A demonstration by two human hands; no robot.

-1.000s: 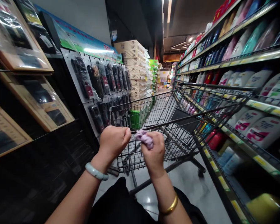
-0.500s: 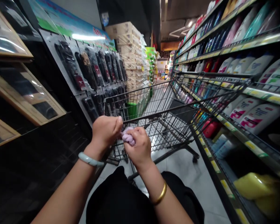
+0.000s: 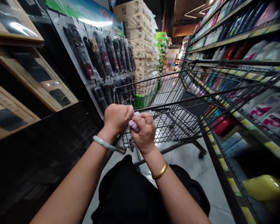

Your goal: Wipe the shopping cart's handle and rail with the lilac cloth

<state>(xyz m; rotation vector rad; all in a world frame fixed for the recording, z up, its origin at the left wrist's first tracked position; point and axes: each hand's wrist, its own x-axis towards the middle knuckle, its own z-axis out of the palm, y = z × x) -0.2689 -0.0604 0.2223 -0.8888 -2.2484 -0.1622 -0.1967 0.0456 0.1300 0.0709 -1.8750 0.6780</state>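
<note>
Most of the lilac cloth point(image 3: 133, 126) is hidden inside the right hand point(image 3: 144, 132), its ends out of sight. The left hand point(image 3: 118, 117) shows only its back and thumb side; the curled fingertips are concealed, so whether they pinch any cloth cannot be told. Both forearms run off the bottom edge. The cart point(image 3: 247, 63) loses one upper corner past the right edge. Near the bottom shelf's front edge, a yellow container point(image 3: 266, 187) is blurred, and the price labels point(image 3: 233, 185) along that edge are unreadable.
</note>
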